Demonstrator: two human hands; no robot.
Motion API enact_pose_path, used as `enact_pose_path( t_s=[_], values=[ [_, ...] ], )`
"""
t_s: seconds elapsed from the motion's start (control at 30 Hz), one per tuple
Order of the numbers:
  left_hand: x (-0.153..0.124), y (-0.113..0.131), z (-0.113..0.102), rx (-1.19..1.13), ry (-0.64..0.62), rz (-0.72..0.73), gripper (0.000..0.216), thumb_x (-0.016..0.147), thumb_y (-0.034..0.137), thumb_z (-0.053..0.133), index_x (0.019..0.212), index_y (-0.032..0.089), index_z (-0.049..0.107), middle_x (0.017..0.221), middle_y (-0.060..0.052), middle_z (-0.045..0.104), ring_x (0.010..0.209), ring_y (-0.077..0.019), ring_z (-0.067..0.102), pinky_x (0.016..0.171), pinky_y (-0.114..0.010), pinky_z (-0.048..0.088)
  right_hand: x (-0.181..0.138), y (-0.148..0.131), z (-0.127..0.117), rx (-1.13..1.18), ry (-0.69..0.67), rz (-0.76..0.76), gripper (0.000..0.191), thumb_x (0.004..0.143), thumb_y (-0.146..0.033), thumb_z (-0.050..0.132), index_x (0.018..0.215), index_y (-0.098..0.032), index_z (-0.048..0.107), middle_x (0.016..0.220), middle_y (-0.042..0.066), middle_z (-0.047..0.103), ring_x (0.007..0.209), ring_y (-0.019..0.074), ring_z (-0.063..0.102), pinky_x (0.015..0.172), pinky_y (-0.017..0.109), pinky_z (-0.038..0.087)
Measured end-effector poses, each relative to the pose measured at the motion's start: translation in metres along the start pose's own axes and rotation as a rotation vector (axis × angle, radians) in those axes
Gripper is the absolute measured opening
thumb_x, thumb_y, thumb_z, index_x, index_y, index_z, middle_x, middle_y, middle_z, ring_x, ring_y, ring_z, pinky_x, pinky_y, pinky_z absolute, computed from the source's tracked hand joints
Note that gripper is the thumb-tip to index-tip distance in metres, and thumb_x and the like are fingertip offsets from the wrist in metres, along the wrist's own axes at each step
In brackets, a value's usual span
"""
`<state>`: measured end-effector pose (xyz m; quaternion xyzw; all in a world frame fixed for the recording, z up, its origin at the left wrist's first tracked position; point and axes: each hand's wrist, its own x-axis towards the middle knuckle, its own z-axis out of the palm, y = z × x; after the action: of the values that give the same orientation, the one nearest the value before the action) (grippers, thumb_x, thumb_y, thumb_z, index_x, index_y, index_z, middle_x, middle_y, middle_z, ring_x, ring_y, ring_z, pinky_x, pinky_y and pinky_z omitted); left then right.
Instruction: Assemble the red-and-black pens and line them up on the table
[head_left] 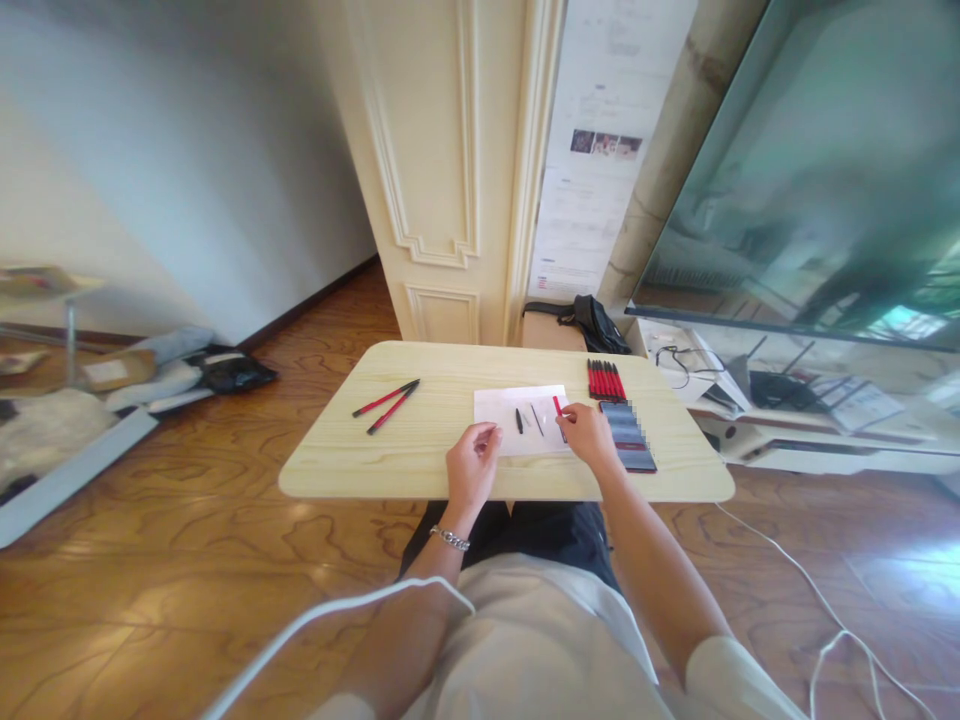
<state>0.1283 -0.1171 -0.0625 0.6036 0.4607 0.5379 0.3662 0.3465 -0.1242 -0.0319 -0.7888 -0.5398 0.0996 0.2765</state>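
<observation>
My right hand (589,435) is closed at the right side of a white sheet of paper (495,405), its fingertips on a red pen barrel (557,405). My left hand (472,462) hovers by the paper's lower left edge, thumb and fingers curled together; whether something small is between them I cannot make out. Between the hands, separate pen parts lie on the paper: a black cap-like piece (519,421), a thin dark refill (537,419) and small pale pieces too faint to name.
Two red-and-black pens (386,398) lie at the table's left. A row of several similar pens (605,380) is at the back right, above a dark flat phone-like device (628,437). The light wooden table (337,465) has rounded corners. A white cable (337,605) crosses my left arm.
</observation>
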Motion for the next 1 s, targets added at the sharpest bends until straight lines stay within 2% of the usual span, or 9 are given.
enact_pose_path(
  t_s=[0.27, 0.5, 0.73, 0.9, 1.0],
  values=[
    [0.001, -0.009, -0.003, 0.143, -0.037, 0.029, 0.023, 0.082, 0.038, 0.058, 0.093, 0.020, 0.067, 0.089, -0.006, 0.072, 0.079, -0.0177, 0.068, 0.077, -0.030, 0.053, -0.001, 0.001, 0.024, -0.130, -0.002, -0.048, 0.024, 0.084, -0.030, 0.056, 0.094, -0.014, 0.072, 0.090, 0.013, 0.071, 0.083, 0.0219, 0.064, 0.070, 0.027, 0.041],
    [0.005, -0.012, -0.005, 0.229, -0.107, 0.076, 0.016, 0.081, 0.032, 0.059, 0.089, 0.023, 0.068, 0.088, -0.004, 0.073, 0.082, -0.0189, 0.069, 0.080, -0.033, 0.053, -0.005, 0.005, 0.023, -0.127, 0.038, -0.081, 0.028, 0.088, -0.032, 0.050, 0.089, -0.014, 0.072, 0.088, 0.012, 0.070, 0.081, 0.0198, 0.062, 0.069, 0.026, 0.039],
    [0.014, -0.015, -0.012, 0.288, -0.154, 0.091, 0.014, 0.081, 0.030, 0.058, 0.089, 0.023, 0.068, 0.088, -0.004, 0.073, 0.081, -0.0193, 0.069, 0.081, -0.034, 0.053, -0.028, 0.012, 0.021, -0.161, 0.095, -0.105, 0.031, 0.091, -0.023, 0.040, 0.090, -0.015, 0.070, 0.089, 0.012, 0.068, 0.081, 0.0192, 0.060, 0.071, 0.026, 0.037],
    [0.018, -0.013, -0.014, 0.269, -0.143, 0.093, 0.015, 0.081, 0.030, 0.058, 0.088, 0.022, 0.068, 0.088, -0.004, 0.073, 0.082, -0.0194, 0.068, 0.081, -0.034, 0.052, -0.038, 0.017, 0.023, -0.076, 0.108, -0.106, 0.031, 0.091, -0.023, 0.040, 0.100, -0.015, 0.069, 0.093, 0.011, 0.068, 0.083, 0.0191, 0.060, 0.075, 0.026, 0.039],
    [0.014, -0.009, -0.016, 0.253, -0.081, 0.097, 0.018, 0.081, 0.033, 0.057, 0.090, 0.022, 0.068, 0.090, -0.004, 0.072, 0.082, -0.0185, 0.068, 0.080, -0.032, 0.052, -0.041, 0.021, 0.021, 0.030, 0.150, -0.116, 0.032, 0.090, -0.024, 0.039, 0.104, -0.016, 0.067, 0.098, 0.010, 0.068, 0.088, 0.0190, 0.061, 0.078, 0.026, 0.041]
  ],
)
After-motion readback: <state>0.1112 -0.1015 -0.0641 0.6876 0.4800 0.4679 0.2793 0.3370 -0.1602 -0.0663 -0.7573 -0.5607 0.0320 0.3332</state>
